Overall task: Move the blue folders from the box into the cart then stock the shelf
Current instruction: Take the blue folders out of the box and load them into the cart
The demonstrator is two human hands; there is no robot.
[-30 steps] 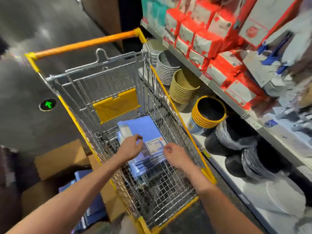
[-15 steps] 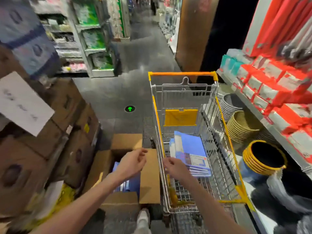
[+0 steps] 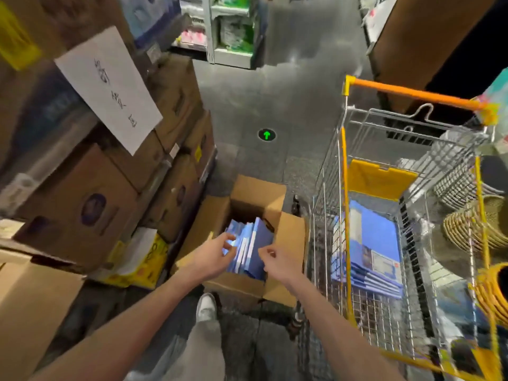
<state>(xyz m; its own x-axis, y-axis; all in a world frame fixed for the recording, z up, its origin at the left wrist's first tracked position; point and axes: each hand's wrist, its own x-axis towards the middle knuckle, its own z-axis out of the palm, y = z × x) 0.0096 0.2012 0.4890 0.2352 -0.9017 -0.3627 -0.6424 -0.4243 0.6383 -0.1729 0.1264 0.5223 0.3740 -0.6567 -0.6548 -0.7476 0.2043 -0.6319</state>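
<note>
An open cardboard box (image 3: 255, 193) stands on the floor with several blue folders (image 3: 251, 243) upright inside it. My left hand (image 3: 213, 255) hovers at the folders' left edge, fingers loosely spread and holding nothing. My right hand (image 3: 275, 258) hangs just above their right side, fingers loosely curled and empty. To the right stands a wire shopping cart (image 3: 343, 160) with yellow trim. A flat stack of blue folders (image 3: 376, 243) lies in its basket.
Stacked cardboard cartons (image 3: 90, 204) with a white paper sign (image 3: 110, 86) crowd the left. Woven baskets (image 3: 472, 226) and a yellow-rimmed tub (image 3: 492, 287) sit on the low shelf right of the cart. My shoe (image 3: 206, 306) is just before the box. Grey aisle floor with a green arrow (image 3: 266, 135) lies ahead.
My view swung left from the cart to the box. Both hands left the folder stack in the cart and now hang over the folders in the box.
</note>
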